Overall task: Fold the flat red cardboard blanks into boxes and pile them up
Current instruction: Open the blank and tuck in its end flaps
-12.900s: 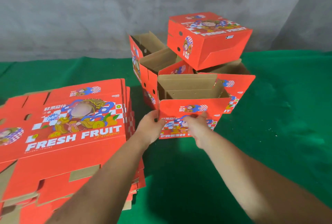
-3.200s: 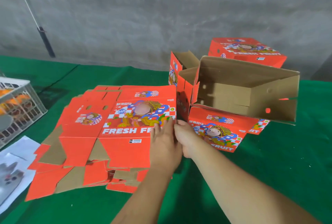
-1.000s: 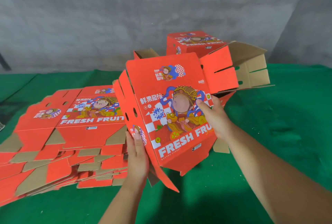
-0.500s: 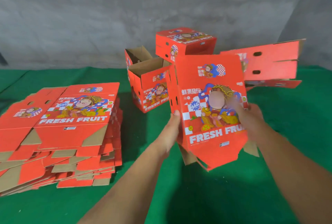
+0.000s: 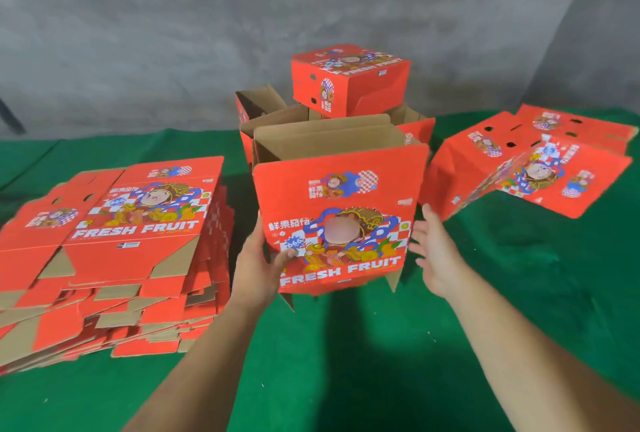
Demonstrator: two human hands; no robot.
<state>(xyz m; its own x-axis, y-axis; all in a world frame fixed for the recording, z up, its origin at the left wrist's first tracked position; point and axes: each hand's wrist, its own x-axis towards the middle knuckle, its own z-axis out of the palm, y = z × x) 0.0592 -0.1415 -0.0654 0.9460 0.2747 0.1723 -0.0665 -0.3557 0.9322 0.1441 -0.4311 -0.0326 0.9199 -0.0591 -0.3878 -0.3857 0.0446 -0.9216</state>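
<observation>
I hold a red "FRESH FRUIT" box (image 5: 346, 196) upright over the green table, opened into a tube with its brown inside showing at the top and its bottom flaps hanging loose. My left hand (image 5: 258, 269) grips its lower left edge, thumb on the printed front. My right hand (image 5: 433, 255) hovers beside the right edge with its fingers spread, and I cannot tell whether it touches the box. A tall stack of flat red blanks (image 5: 114, 241) lies to the left. Behind stand folded open boxes (image 5: 263, 109) with a closed box (image 5: 349, 82) on top.
Another red cardboard piece (image 5: 533, 168), partly unfolded and blurred, lies on the green table cover (image 5: 346, 362) at the right. A grey concrete wall (image 5: 173, 51) runs close behind the pile.
The flat blank lifted from the stack has been opened into a tube and turned to face me. My right hand has come off its front. The second red piece has dropped to the right.
</observation>
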